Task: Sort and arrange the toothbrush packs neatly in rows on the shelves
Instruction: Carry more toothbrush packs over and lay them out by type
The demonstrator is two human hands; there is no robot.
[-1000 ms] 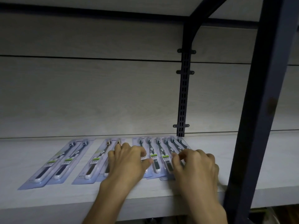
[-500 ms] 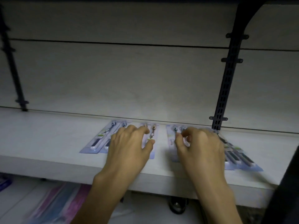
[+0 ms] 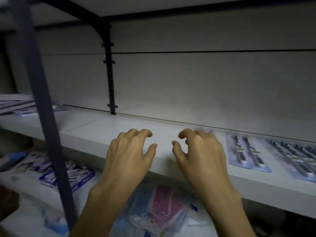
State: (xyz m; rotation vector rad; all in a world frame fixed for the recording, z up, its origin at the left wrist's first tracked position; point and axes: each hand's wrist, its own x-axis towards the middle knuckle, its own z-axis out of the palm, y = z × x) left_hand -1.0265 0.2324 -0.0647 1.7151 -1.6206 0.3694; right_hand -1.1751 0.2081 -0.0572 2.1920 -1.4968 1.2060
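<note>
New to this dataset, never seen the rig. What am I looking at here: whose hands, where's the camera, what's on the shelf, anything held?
There is no robot: a person works bare-handed, and the one camera sits on their head, looking forward and down. The left hand and the right hand hover with loosely curled fingers over a bare stretch of the white shelf; neither holds anything. To the right of the right hand, toothbrush packs lie flat in a row on that shelf, and one shows partly behind the fingers. The lower shelf carries blurred packets, including a blue box and a pink pack. A dark post of the rack stands at the left.
</note>
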